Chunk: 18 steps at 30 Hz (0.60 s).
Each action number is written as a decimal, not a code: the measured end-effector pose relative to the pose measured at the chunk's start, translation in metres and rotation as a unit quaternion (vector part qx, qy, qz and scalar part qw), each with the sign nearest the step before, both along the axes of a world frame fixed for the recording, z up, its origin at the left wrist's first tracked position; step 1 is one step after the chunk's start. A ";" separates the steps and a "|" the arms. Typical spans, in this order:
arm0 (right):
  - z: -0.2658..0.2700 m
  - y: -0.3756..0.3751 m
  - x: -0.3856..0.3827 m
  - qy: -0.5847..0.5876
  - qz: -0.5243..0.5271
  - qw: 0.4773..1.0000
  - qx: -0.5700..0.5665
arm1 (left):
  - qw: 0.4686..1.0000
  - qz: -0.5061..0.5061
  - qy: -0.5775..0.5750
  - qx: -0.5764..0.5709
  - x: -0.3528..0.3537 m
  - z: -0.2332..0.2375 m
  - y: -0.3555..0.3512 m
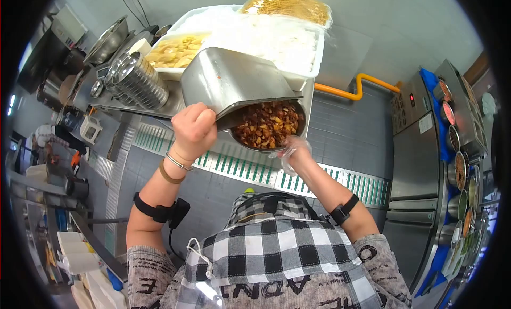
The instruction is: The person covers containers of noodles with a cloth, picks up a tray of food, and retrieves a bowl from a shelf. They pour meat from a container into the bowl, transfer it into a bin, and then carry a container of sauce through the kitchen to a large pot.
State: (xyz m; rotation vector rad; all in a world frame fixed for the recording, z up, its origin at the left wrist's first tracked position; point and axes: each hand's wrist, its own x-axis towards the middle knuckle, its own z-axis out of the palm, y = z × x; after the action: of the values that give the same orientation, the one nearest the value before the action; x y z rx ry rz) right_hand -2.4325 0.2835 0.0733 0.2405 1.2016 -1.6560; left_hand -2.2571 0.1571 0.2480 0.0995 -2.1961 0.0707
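A deep rectangular steel container (229, 77) is tipped on its side, its mouth over a round steel bowl. My left hand (194, 129), bare, is closed on the container's near rim. Chopped brown-red food (269, 125) fills much of the round bowl (302, 122) and reaches up to the container's mouth. My right hand (296, 152), in a clear plastic glove, grips the bowl's near right rim. The inside of the container is mostly hidden.
Behind stand a white tub (319, 53), a tray of yellow pieces (178, 51) and a bag of noodles (287, 5). Stacked steel bowls (141, 83) are at the left. A steel fridge (418, 154) stands right, beside several food pans. At far left another person (53, 136) is visible.
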 end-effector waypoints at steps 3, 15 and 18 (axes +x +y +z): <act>0.007 0.017 -0.018 0.005 0.002 1.000 0.023 | 1.000 -0.023 0.002 -0.003 -0.015 0.009 0.001; 0.110 0.095 -0.075 0.086 -0.151 0.980 0.094 | 0.983 -0.154 0.069 -0.073 -0.102 0.074 0.012; 0.119 0.118 -0.082 0.094 -0.216 0.968 0.091 | 0.970 -0.218 0.093 -0.061 -0.127 0.086 0.017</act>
State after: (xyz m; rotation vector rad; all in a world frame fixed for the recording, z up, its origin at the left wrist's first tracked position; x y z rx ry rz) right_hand -2.5143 0.4014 0.1919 0.4972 1.5262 -1.9755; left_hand -2.3838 0.1737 0.3341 -0.4294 -1.9737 -0.0486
